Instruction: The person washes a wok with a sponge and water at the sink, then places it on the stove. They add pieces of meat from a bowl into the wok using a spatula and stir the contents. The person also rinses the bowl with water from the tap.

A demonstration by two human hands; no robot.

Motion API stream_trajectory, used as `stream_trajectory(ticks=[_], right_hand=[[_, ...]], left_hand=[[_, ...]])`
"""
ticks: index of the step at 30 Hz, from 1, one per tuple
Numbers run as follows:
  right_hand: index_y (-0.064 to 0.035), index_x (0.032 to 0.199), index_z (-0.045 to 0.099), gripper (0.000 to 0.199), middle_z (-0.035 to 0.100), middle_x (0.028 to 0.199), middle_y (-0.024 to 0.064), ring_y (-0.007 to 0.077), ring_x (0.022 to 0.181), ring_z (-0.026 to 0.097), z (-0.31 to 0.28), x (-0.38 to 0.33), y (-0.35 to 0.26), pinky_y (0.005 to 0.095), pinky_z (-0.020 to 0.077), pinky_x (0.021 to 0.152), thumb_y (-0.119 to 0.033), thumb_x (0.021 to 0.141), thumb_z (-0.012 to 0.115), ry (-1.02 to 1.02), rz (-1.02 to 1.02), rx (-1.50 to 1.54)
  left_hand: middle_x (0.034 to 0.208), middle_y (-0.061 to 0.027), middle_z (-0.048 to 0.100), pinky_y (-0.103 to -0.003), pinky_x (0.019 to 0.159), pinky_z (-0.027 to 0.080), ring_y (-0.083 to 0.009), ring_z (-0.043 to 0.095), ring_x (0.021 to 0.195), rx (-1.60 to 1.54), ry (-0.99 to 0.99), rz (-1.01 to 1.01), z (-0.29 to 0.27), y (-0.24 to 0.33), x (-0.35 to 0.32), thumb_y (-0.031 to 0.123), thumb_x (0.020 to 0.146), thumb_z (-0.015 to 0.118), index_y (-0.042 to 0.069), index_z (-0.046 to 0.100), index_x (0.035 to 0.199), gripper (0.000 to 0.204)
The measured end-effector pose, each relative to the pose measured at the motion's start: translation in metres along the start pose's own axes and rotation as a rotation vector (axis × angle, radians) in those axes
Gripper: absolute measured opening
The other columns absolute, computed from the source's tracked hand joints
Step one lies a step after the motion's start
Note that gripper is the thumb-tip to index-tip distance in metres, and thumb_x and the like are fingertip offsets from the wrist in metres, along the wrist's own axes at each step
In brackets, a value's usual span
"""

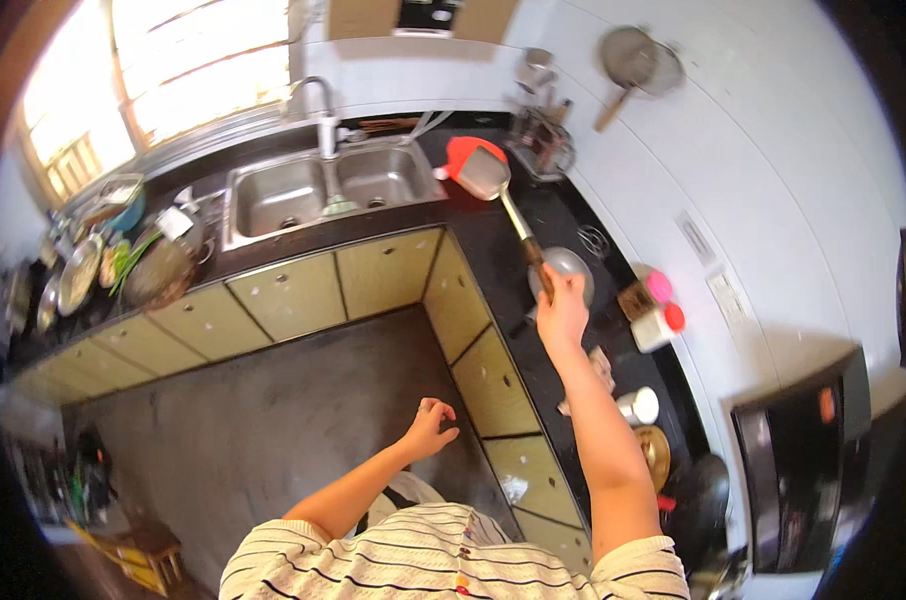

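Note:
My right hand is wrapped around the dark handle of a wok spatula, stretched out above the right-hand counter. The spatula's broad metal blade points away from me and partly covers a red plastic item near the sink corner. Just beyond my right hand, partly hidden by it, a round pale bowl or lid rests on the counter. My left hand hangs above the floor in front of the cabinets, its fingers loosely curved and apart, with nothing in them.
A double sink with a tap is set in the far counter. Pans, greens and dishes crowd the left end around a wok. Jars with pink and red lids stand along the right wall. A utensil rack fills the corner.

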State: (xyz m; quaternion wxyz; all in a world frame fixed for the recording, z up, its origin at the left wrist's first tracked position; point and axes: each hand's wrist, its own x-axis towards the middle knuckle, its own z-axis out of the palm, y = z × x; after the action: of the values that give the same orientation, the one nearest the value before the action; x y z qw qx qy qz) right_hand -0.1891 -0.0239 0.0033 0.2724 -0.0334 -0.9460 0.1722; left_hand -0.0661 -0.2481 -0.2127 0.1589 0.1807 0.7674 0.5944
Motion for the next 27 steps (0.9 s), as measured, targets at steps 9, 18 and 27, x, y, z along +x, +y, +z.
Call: stream_trajectory(ticks=[9, 18, 27], right_hand=[[-0.0061, 0.137, 0.049, 0.053, 0.052, 0.095, 0.0047, 0.0112, 0.068, 0.051, -0.205, -0.258, 0.112, 0.0219, 0.0332, 0.050, -0.001, 0.087, 0.066, 0.022, 0.978, 1.379], [-0.0023, 0.126, 0.060, 0.048, 0.069, 0.098, 0.0097, 0.0125, 0.079, 0.063, -0.418, -0.468, 0.199, 0.0263, 0.0501, 0.070, -0.003, 0.080, 0.071, 0.315, 1.185, 0.285], [-0.0026, 0.100, 0.071, 0.030, 0.069, 0.091, 0.0200, 0.0318, 0.084, 0.068, -0.490, -0.513, 0.287, 0.0360, 0.0525, 0.078, -0.018, 0.074, 0.072, -0.080, 1.192, -0.150]], left_hand=[[0.111, -0.0110, 0.043, -0.031, 0.075, 0.050, -0.0205, 0.056, 0.089, 0.015, -0.376, 0.136, 0.114, 0.048, 0.053, 0.004, 0.087, 0.062, 0.005, 0.053, 0.106, 0.021], [0.108, -0.0094, 0.050, -0.030, 0.073, 0.049, -0.0195, 0.055, 0.087, 0.032, -0.602, 0.535, 0.340, 0.188, 0.044, 0.006, 0.085, 0.066, 0.008, 0.058, 0.109, 0.026], [0.117, -0.0136, 0.056, -0.040, 0.089, 0.049, -0.0332, 0.058, 0.106, 0.388, -0.727, 0.752, 0.446, 0.229, 0.039, 0.021, 0.079, 0.072, 0.014, 0.061, 0.118, 0.041]])
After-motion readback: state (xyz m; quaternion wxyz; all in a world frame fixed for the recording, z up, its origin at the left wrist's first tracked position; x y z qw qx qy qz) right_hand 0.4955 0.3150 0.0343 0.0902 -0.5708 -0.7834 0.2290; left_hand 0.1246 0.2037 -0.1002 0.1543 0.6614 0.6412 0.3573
